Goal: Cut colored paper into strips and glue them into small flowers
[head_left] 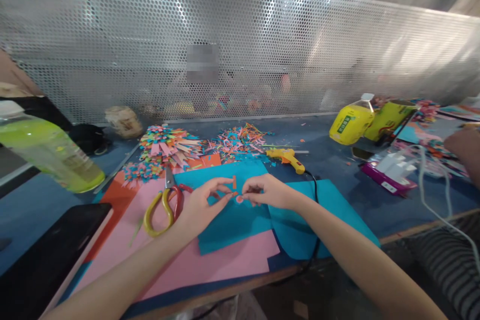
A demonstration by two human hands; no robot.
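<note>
Both of my hands meet above a blue paper sheet point(236, 230). My left hand point(206, 202) is closed in a pinch, with a short orange paper strip point(234, 182) standing up at its fingertips. Thumb and index finger of my right hand point(269, 191) are pinched at a small round pink-orange paper coil point(239, 199). The two sets of fingertips almost touch. Beside my left wrist lie scissors point(158, 212) with yellow and red handles, their blades pointing away. Under them is pink paper point(180, 270).
A yellow glue gun point(287, 156) with a black cord lies behind my right hand. Cut paper scraps point(240, 142) and a fringed paper bundle point(165, 142) sit near the perforated metal screen point(240, 35). Bottles, a phone point(56, 255) and another person's hand point(465, 147) flank the table.
</note>
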